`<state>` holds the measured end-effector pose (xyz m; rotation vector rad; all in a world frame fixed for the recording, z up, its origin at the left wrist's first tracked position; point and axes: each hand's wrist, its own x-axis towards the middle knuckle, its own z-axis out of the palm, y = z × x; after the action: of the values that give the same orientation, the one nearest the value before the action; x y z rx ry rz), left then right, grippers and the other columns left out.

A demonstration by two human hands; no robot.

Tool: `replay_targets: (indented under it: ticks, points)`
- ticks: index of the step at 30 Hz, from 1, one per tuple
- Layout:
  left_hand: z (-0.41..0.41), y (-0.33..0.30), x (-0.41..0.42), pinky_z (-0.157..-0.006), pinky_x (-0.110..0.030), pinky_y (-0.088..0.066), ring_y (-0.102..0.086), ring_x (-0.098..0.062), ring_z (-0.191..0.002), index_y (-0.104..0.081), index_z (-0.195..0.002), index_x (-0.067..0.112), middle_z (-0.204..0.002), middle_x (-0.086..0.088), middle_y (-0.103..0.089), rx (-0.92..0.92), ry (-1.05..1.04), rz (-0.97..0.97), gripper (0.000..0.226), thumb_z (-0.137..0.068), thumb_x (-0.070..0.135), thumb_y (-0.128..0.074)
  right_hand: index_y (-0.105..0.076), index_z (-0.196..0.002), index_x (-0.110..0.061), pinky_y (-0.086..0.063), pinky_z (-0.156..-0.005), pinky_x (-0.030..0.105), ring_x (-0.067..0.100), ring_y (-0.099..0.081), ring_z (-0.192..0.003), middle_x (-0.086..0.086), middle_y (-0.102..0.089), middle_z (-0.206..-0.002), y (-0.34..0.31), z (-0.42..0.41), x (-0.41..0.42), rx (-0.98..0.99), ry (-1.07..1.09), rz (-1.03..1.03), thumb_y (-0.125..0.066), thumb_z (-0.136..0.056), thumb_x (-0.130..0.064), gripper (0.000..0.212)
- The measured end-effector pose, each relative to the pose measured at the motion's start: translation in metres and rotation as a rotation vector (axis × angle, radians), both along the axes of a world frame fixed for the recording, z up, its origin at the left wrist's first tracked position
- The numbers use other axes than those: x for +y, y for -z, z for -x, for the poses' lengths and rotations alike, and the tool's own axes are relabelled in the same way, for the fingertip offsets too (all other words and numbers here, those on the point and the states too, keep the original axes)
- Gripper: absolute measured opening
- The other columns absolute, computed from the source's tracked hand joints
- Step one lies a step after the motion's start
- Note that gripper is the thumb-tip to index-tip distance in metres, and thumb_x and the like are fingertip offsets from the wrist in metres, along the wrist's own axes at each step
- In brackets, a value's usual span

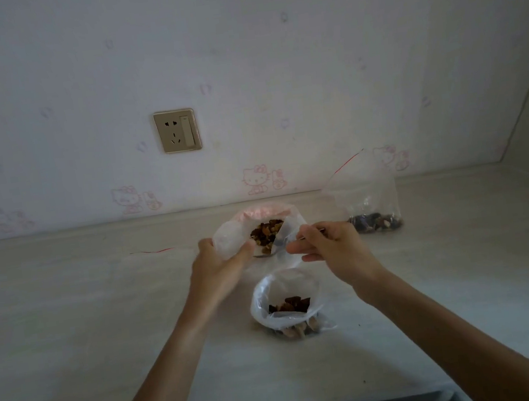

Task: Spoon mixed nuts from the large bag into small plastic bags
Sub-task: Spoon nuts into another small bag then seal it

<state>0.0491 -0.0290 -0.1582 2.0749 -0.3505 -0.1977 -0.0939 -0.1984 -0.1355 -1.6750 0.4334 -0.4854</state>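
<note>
Currently left hand (221,265) grips rim of big nut bag (257,231); right hand (332,248) pinches spoon (278,242) dipped inside. Small bag (285,301) nearer, part-filled.

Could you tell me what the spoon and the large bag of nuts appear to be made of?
Spoon: probably metal, polished; it looks thin and silvery with a bright glint, though blur leaves this unsure. Large bag: thin, soft plastic film, translucent and glossy; it crumples and the nuts show through.

One large bag (237,237), two filled small bags (285,301) (370,204), one spoon (281,238), two hands (221,265) (332,248)
</note>
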Motion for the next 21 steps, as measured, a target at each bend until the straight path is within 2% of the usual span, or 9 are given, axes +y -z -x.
replay_targets:
  ticks: [3,8,11,15,18,19,21]
  points:
    - [0.002,0.01,-0.003,-0.092,-0.047,-0.059,-0.068,-0.019,-0.105,-0.054,-0.129,0.019,-0.115,0.003,-0.069,-0.002,0.042,0.081,0.068,-0.075,0.042,-0.088,-0.075,-0.091,-0.011,-0.062,-0.073,0.021,0.011,-0.077,-0.084,0.004,-0.081,-0.088,0.005,-0.011,0.002,0.045,0.028,0.004,-0.054,-0.107,-0.021,0.029]
    - [0.009,0.014,-0.001,-0.09,-0.04,-0.059,-0.067,-0.015,-0.108,-0.056,-0.128,0.021,-0.118,0.004,-0.069,-0.021,0.122,0.147,0.071,-0.069,0.022,-0.094,-0.075,-0.087,-0.015,-0.063,-0.075,0.024,0.012,-0.078,-0.084,0.003,-0.081,-0.086,0.011,-0.014,-0.004,0.046,0.089,-0.028,-0.056,-0.106,-0.019,0.027]
    - [0.011,0.011,-0.003,-0.086,-0.034,-0.058,-0.066,-0.014,-0.107,-0.056,-0.128,0.021,-0.118,0.005,-0.068,0.0,0.151,0.144,0.078,-0.062,0.027,-0.099,-0.073,-0.087,-0.019,-0.062,-0.077,0.026,0.012,-0.077,-0.084,-0.001,-0.081,-0.083,0.015,-0.016,-0.008,0.03,0.135,-0.021,-0.055,-0.106,-0.019,0.026]
    - [0.016,0.005,-0.003,-0.094,-0.045,-0.058,-0.068,-0.018,-0.11,-0.06,-0.128,0.018,-0.12,0.002,-0.071,0.007,0.231,0.126,0.092,-0.05,0.049,-0.097,-0.072,-0.084,-0.021,-0.064,-0.081,0.031,0.012,-0.077,-0.083,-0.003,-0.08,-0.082,0.015,-0.024,-0.006,0.035,0.142,0.116,-0.056,-0.105,-0.016,0.026]
    - [0.016,0.002,-0.003,-0.094,-0.049,-0.058,-0.069,-0.022,-0.11,-0.063,-0.126,0.014,-0.119,-0.003,-0.072,0.003,0.233,0.111,0.086,-0.054,0.045,-0.097,-0.07,-0.083,-0.024,-0.063,-0.079,0.043,0.028,-0.074,-0.083,-0.008,-0.078,-0.085,0.015,-0.03,0.002,0.05,0.119,0.317,-0.055,-0.105,-0.015,0.028]
    - [0.015,0.002,-0.003,-0.093,-0.05,-0.058,-0.069,-0.024,-0.109,-0.064,-0.124,0.012,-0.117,-0.006,-0.072,0.003,0.243,0.103,0.08,-0.058,0.04,-0.098,-0.069,-0.083,-0.027,-0.062,-0.076,0.043,0.03,-0.073,-0.082,-0.009,-0.077,-0.087,0.014,-0.032,0.004,0.054,0.108,0.37,-0.054,-0.105,-0.015,0.029]
    - [0.012,0.005,-0.003,-0.092,-0.05,-0.058,-0.07,-0.024,-0.108,-0.064,-0.123,0.011,-0.116,-0.006,-0.073,0.006,0.234,0.105,0.073,-0.062,0.031,-0.099,-0.069,-0.083,-0.031,-0.061,-0.076,0.039,0.021,-0.074,-0.083,-0.008,-0.078,-0.09,0.015,-0.034,0.005,0.051,0.078,0.409,-0.054,-0.105,-0.014,0.032]
